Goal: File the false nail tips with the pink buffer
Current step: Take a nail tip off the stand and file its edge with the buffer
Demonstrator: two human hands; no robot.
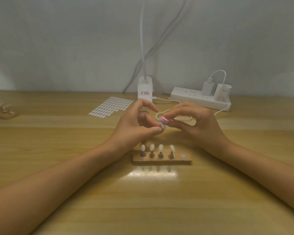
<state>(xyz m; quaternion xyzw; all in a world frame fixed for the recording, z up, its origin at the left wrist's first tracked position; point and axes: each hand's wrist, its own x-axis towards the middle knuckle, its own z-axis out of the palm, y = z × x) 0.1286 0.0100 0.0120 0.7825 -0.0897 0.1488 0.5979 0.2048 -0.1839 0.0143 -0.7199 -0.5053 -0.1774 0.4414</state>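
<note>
Above the middle of the wooden table, my right hand [195, 122] pinches the pink buffer [165, 120] between thumb and fingers. My left hand [136, 126] pinches a small false nail tip [163, 127] at its fingertips, and the buffer's end touches it. Below the hands lies a wooden holder strip [162, 161] with several pale nail tips [160, 147] standing on small metal pegs. The rightmost spot of the strip shows only a round grey pad [183, 156].
A sheet of adhesive tabs [111, 106] lies behind my left hand. A white lamp base [145, 90] and a white power strip [199, 99] with plugs stand at the back, its cable [185, 118] running under my right hand. Another holder [3, 109] lies at the far left.
</note>
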